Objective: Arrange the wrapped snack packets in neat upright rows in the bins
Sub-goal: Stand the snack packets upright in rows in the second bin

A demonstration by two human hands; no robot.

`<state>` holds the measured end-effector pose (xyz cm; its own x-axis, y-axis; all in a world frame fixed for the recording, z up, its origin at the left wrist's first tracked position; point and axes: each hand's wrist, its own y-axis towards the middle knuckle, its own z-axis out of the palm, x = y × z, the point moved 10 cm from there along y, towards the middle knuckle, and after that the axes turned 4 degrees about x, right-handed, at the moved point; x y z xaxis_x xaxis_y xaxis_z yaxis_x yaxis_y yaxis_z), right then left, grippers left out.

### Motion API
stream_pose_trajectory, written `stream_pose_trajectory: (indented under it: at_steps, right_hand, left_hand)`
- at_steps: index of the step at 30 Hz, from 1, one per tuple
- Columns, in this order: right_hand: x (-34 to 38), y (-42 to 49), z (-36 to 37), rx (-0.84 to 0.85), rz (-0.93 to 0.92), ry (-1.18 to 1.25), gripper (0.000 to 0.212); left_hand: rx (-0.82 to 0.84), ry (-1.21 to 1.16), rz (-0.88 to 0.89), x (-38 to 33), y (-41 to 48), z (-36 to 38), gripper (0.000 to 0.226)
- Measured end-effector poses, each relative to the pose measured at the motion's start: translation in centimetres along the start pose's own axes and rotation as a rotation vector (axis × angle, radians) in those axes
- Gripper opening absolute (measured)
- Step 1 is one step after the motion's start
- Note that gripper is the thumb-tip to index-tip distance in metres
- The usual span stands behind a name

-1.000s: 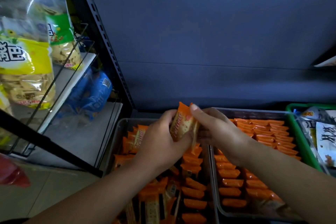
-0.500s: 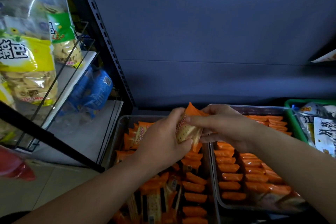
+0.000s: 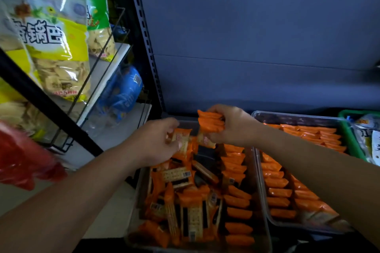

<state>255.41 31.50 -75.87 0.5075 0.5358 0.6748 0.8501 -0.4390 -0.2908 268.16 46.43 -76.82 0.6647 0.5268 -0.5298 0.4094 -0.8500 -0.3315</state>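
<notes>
Two clear plastic bins sit side by side below me. The left bin [image 3: 139, 191] holds a loose jumble of orange cracker packets [image 3: 185, 207] and one upright row [image 3: 236, 195] along its right side. The right bin [image 3: 292, 116] is filled with neat upright rows. My right hand [image 3: 234, 125] grips a small stack of orange packets [image 3: 209, 122] above the far end of the left bin. Beside it, my left hand [image 3: 156, 141] pinches a single packet [image 3: 182, 139] at the bin's far left.
A black slotted shelf upright [image 3: 144, 33] and wire rack [image 3: 102, 68] with large yellow snack bags [image 3: 51, 43] and blue packs [image 3: 121, 92] stand to the left. A green basket [image 3: 349, 135] of white packets sits far right. Something red [image 3: 24, 162] blurs at left. A dark blue panel backs the bins.
The hands have separated. My right hand now holds the stack alone, further back, and my left hand has dropped left to a single packet in the bin. The camera tilted down.
</notes>
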Motion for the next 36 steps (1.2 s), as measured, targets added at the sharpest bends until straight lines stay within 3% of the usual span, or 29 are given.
stream_pose_trajectory:
  at_steps: [3, 5, 8, 10, 12, 15, 21, 26, 28, 31, 34, 36]
  right_hand:
    - [-2.5, 1.5, 3.0, 0.067, 0.055, -0.163, 0.072]
    - [-4.2, 1.6, 4.3, 0.094, 0.107, -0.236, 0.067]
    - [-4.9, 1.7, 5.5, 0.039, 0.072, -0.383, 0.062]
    - [-4.6, 1.5, 6.2, -0.008, 0.060, -0.612, 0.063]
    - [-4.2, 1.3, 6.2, -0.096, 0.074, -0.792, 0.061]
    - [-4.4, 1.1, 5.4, -0.180, 0.130, -0.826, 0.067]
    - [-5.5, 0.8, 4.8, -0.126, 0.215, -0.685, 0.071]
    - [-4.5, -0.6, 2.6, -0.148, 0.209, -0.521, 0.044]
    - [-4.3, -1.4, 1.6, -0.149, 0.206, -0.257, 0.034]
    - [-4.0, -3.2, 0.8, -0.068, 0.232, 0.343, 0.033]
    - [-4.8, -5.2, 0.0, -0.028, 0.268, 0.487, 0.032]
    - [-6.2, -6.3, -0.8, -0.088, 0.321, 0.511, 0.027]
  left_hand:
    - [0.086, -0.030, 0.032, 0.4, 0.0, 1.5, 0.057]
    - [0.091, 0.005, 0.030, 1.1, 0.3, 1.7, 0.052]
    - [0.004, 0.130, 0.021, 2.6, 0.9, 1.2, 0.030]
    - [-0.078, 0.128, 0.032, 3.0, 1.1, 1.1, 0.013]
    - [-0.132, 0.118, 0.062, 2.6, 1.7, 2.0, 0.021]
    - [-0.144, 0.187, 0.022, 2.4, 2.8, 3.9, 0.033]
    - [-0.067, -0.160, -0.188, 4.3, 4.2, 5.3, 0.039]
    - [-0.148, -0.357, -0.171, 2.6, 2.8, 3.5, 0.020]
    - [-0.140, -0.479, -0.167, 1.3, 2.0, 3.4, 0.019]
    - [0.019, -0.638, -0.106, -2.3, 1.2, 5.1, 0.013]
    - [0.113, -0.649, 0.011, -5.7, 1.4, 6.8, 0.013]
    - [0.142, -0.428, 0.094, -6.4, 2.3, 8.0, 0.026]
